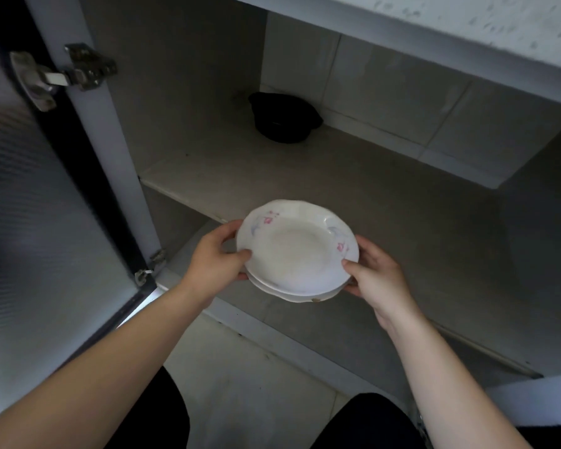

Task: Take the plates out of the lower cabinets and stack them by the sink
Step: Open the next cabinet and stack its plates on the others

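Note:
A small stack of white plates [297, 251] with pink and blue flower prints is held in front of the open lower cabinet, level with its shelf edge. My left hand [212, 257] grips the stack's left rim, thumb on top and fingers beneath. My right hand [374, 275] grips the right rim the same way. The top plate sits slightly offset on the one or two below it.
A black pot [284, 119] stands at the back of the cabinet shelf [353, 189]. The cabinet door [36, 222] hangs open at the left on metal hinges. The countertop edge [467, 30] overhangs above. My knees are at the bottom, over the tiled floor.

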Motion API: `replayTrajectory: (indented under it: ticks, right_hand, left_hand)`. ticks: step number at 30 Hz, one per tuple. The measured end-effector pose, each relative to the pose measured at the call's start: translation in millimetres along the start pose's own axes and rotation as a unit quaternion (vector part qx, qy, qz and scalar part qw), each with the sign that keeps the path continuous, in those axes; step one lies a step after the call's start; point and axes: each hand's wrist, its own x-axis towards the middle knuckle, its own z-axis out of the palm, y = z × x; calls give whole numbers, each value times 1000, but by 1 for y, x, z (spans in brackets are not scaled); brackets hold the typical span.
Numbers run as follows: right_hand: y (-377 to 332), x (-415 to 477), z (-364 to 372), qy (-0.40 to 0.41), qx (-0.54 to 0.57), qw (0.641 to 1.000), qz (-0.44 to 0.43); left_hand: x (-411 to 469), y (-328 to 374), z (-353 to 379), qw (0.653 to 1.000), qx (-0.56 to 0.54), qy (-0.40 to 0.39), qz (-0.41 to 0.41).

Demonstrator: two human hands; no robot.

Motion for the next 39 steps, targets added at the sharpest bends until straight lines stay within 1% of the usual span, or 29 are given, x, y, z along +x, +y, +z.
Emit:
replayTrajectory:
  ticks: [6,11,16,20,25,30,35,39]
  right_hand:
    - [-6,-24,35,-33,-23,999,-19]
    - [-2,-44,70,-90,-20,996,-17]
    - [-7,-62,109,-142,1,990,15]
    - [-37,-101,128,-153,-8,987,47]
    - [-115,-166,145,-216,-57,972,73]
    - [-228,-219,158,-274,-76,955,86]
    - [-353,-254,152,-309,-83,945,62]
    - [-426,-271,137,-312,-78,946,44]
  left_hand:
    - [-37,14,-43,999,7,38,16]
    - [-67,15,-84,995,7,100,-3]
    - [-97,23,-119,988,-1,150,-28]
    - [-137,61,-141,981,5,182,-66]
    - [-209,146,-173,965,48,231,-110]
    - [-278,258,-192,951,60,269,-138]
    - [-326,372,-190,943,29,309,-124]
    - [-349,444,-176,941,9,325,-97]
